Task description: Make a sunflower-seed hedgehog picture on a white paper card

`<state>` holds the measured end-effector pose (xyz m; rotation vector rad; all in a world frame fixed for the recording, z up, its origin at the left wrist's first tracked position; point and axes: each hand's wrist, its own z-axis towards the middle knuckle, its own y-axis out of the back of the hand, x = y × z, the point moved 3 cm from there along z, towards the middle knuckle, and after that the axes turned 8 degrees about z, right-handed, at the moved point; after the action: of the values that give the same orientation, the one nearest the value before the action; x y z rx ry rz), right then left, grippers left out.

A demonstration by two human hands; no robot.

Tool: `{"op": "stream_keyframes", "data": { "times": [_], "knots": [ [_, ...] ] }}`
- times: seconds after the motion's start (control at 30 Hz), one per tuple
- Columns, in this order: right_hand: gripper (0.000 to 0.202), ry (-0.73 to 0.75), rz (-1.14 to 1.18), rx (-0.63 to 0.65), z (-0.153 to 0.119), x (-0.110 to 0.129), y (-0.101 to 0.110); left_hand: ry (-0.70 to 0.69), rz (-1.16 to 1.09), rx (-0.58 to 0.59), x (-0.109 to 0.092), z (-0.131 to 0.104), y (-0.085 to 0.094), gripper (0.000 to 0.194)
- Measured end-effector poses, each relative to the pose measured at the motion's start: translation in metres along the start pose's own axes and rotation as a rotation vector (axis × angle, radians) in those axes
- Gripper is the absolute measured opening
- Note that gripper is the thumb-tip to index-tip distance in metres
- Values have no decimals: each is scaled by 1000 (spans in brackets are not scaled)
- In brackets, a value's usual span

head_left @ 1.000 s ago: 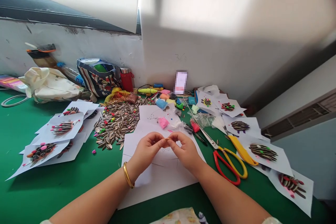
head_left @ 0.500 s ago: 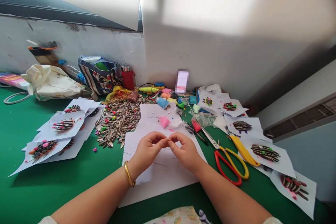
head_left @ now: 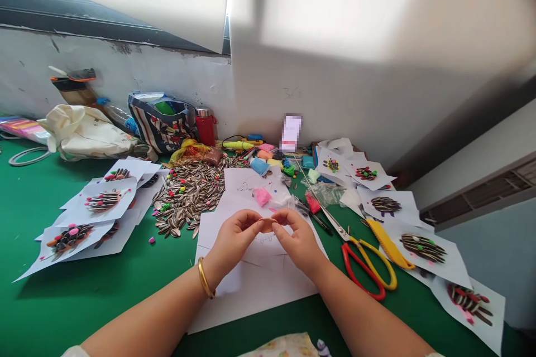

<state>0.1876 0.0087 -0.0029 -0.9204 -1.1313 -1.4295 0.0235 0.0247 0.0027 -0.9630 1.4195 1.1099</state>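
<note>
Between my fingertips is a small flattened piece of orange-brown modelling clay. My left hand, with a gold bangle at the wrist, pinches its left end; my right hand pinches its right end. Both hands are above white paper sheets, where part of a pencil drawing shows just under the clay. Beyond my fingers, a pink lump of clay lies on a sheet with another drawing. A pile of sunflower seeds with coloured clay balls is to the left of the sheets.
Red and yellow scissors and a yellow-handled cutter lie on the right. Finished seed pictures are stacked left, with more seed pictures at right. Bags, a red flask and a phone line the wall.
My fingertips have parted slightly, and the clay between them now shows as a wider, flat strip. The view has shifted very little.
</note>
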Motion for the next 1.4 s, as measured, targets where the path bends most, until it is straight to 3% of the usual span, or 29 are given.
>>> {"op": "stream_keyframes", "data": {
  "times": [0.43, 0.77, 0.93, 1.07, 1.23, 1.4],
  "knots": [
    [16, -11, 74, 106, -1, 5, -5, -32, 9, 49, 2, -2, -2, 27],
    [18, -33, 57, 54, -2, -6, -3, -9, -16, 11, 8, 1, -1, 38],
    [52, 151, -50, 150, -3, 5, -4, 37, -136, 78, 6, 1, -2, 41],
    [41, 221, -51, 197, -2, 5, -7, 53, -176, 135, 4, -2, -5, 42],
    [33, 191, -53, 207, -2, 3, -9, 42, -198, 159, 5, -2, -6, 40],
    [50, 121, 18, 209, -2, 7, -6, 34, -166, 104, 2, -2, -3, 41]
  ]
}}
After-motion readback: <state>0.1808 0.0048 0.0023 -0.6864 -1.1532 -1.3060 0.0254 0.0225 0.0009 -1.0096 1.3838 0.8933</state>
